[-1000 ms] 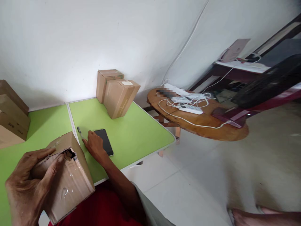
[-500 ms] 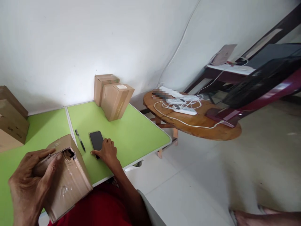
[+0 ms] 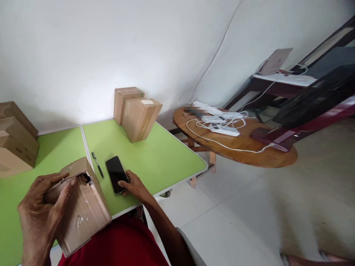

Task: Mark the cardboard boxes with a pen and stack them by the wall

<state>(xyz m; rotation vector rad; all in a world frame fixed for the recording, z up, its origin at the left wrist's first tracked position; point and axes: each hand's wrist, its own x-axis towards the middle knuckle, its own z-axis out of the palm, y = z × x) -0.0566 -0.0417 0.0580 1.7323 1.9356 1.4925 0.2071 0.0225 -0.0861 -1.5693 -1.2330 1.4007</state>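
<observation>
My left hand (image 3: pixel 41 218) grips a taped cardboard box (image 3: pixel 83 210) with a torn corner, held above the near edge of the green table (image 3: pixel 155 159). My right hand (image 3: pixel 134 184) rests on the table with its fingers on the near end of a black phone (image 3: pixel 115 173), which lies flat with its screen up. A black pen (image 3: pixel 97 164) lies just left of the phone, apart from the hand.
Two brown boxes (image 3: pixel 137 112) stand at the table's far edge against the white wall. More boxes (image 3: pixel 15 138) are stacked at the far left. A round wooden table (image 3: pixel 249 149) with white power strips and cables stands to the right, dark furniture behind it.
My right hand has left the pen, moved right and toward me, and now has its fingers on the phone's near end. The box in my left hand stays about the same.
</observation>
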